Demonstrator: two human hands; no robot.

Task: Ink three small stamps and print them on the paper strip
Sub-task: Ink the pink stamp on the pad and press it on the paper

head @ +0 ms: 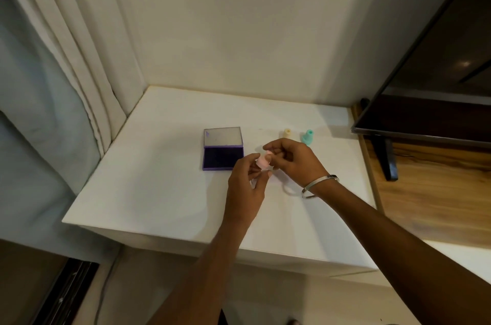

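- I'd worry about the pink stamp [263, 161] slipping: it hangs in the air between both hands above the counter [159, 191], and a fumble could drop it or smear ink on my fingers.
- I can't make out the paper strip on the white top, so a misplaced print is a real risk.
- My left hand [247, 186] pinches the pink stamp from below; my right hand [292, 159] pinches its top, fingers curled.
- The open purple ink pad [223, 158] sits just left; the cream stamp [287, 133] and teal stamp [307, 137] stand beyond.
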